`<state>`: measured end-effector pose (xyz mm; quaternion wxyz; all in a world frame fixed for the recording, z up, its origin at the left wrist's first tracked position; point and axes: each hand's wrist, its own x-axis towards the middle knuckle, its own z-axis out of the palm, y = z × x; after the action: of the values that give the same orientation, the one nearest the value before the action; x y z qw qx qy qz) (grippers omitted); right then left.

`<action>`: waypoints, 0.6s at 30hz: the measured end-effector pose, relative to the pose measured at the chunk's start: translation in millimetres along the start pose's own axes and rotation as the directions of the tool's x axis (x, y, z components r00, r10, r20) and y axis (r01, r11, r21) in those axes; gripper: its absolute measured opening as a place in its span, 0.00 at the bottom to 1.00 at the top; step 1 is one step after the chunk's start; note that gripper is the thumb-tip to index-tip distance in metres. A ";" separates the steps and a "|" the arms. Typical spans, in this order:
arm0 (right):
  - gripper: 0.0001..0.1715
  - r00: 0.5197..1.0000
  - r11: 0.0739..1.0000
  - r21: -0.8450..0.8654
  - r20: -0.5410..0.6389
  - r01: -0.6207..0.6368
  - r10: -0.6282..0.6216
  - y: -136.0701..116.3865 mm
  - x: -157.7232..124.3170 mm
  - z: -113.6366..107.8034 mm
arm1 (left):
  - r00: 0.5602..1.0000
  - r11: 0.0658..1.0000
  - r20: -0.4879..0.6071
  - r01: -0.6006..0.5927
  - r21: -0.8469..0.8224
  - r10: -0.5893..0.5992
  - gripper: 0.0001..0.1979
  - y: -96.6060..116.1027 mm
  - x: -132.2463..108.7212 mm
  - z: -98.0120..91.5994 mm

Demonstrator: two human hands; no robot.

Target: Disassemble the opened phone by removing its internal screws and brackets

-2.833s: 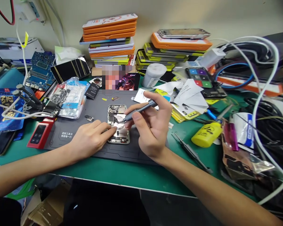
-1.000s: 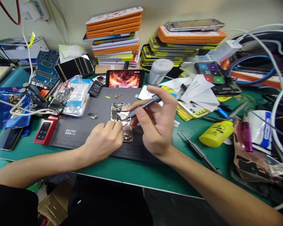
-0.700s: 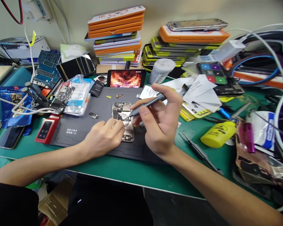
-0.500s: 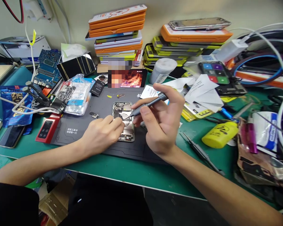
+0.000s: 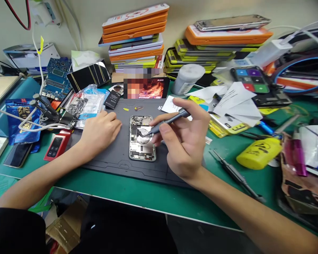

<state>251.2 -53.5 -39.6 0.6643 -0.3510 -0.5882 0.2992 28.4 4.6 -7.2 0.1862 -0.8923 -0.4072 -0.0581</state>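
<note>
Phone (image 5: 142, 138), opened, lay on the dark mat (image 5: 113, 155) between 2 hands, long axis pointing away. The right hand (image 5: 187, 141) pinched a screwdriver (image 5: 169, 121) in its fingers, tip slanting left onto the phone's middle. The left hand (image 5: 99, 130) rested curled just left, its grip hidden.

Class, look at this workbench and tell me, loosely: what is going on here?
A person works on an opened phone lying on a dark mat. The right hand holds a slim grey screwdriver like a pen, its tip down inside the phone. The left hand rests palm down on the mat, left of the phone and apart from it.
</note>
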 end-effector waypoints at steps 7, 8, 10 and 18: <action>0.23 1.000 1.000 0.000 0.024 -0.012 0.012 0.7 -1.3 -1.0 | 0.991 0.979 0.014 0.133 -0.157 -0.132 0.12 -21.5 0.9 -3.6; 0.23 1.000 1.000 -0.004 0.023 -0.013 0.013 0.6 -1.7 -1.1 | 0.994 0.983 0.008 0.110 -0.144 -0.110 0.13 -22.8 1.3 -1.0; 0.23 0.999 1.000 -0.011 0.027 -0.020 0.020 0.3 -2.7 -0.7 | 0.999 0.993 0.010 0.051 -0.106 -0.050 0.13 -23.2 1.9 4.7; 0.23 1.000 1.000 -0.029 0.022 -0.004 0.005 -0.1 -3.4 1.3 | 0.994 0.998 0.089 -0.058 -0.020 0.060 0.14 -16.1 -0.4 5.3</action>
<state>249.5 -56.2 -41.4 0.6519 -0.3584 -0.5991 0.2960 15.8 16.0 -7.6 0.1618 -0.9071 -0.3881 -0.0161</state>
